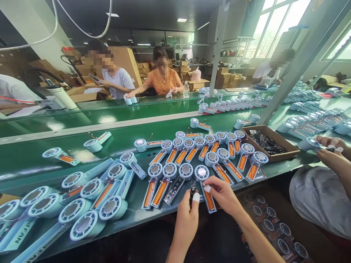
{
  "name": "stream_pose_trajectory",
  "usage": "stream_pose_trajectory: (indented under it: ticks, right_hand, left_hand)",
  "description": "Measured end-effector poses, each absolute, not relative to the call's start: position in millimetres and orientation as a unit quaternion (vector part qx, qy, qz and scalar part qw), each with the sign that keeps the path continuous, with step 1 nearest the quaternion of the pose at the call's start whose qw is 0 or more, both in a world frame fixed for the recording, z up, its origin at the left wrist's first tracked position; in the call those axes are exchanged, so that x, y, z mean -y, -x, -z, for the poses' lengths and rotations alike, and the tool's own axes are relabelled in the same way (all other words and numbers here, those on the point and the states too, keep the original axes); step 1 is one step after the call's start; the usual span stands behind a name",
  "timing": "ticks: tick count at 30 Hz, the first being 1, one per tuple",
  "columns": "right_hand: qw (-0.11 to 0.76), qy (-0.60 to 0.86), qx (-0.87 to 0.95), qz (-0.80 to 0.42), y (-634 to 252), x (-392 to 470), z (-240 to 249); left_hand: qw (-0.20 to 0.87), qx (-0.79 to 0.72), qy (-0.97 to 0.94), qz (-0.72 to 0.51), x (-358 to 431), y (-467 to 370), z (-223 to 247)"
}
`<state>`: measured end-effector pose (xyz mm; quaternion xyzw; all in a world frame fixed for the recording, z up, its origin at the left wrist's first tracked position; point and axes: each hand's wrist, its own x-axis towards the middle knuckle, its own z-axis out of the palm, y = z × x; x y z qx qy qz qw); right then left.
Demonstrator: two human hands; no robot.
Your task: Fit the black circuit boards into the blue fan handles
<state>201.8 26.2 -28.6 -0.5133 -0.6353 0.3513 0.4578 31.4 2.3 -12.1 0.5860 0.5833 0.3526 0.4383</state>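
My left hand [189, 213] grips a small black circuit board [192, 190] upright between thumb and fingers; a white cover sits on the thumb. Just right of it, my right hand [219, 191] is pinched at the upper handle of a light blue fan unit [202, 173] with an orange strip in its handle. A white cover shows on one of its fingers too, and what lies between the fingertips is too small to make out. Left of my hands lies a fan unit with a black board [174, 190] in its handle.
Many fan units [155, 170] crowd the green bench [123, 128]. An open cardboard box [270, 142] of black boards stands at the right. Beside it, a co-worker's hands [330, 149] hold another unit. Other people sit across the bench, near a clear bottle [186, 90].
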Motion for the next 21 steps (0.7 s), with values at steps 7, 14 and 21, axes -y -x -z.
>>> stream_pose_trajectory:
  ticks: [7,14,21]
  right_hand:
    - [0.448,0.502,0.66,-0.335,-200.1,-24.9,24.1]
    - [0.393,0.52,0.686,-0.323,-194.8,-11.7,3.0]
    - [0.386,0.535,0.684,-0.312,-193.9,-20.9,10.5]
  left_hand:
    - [0.53,-0.537,-0.511,-0.412,-23.1,-45.9,14.2]
    - [0.587,-0.51,-0.468,-0.421,-32.4,-43.2,11.7]
    - [0.615,-0.514,-0.399,-0.445,-33.4,-43.9,17.4]
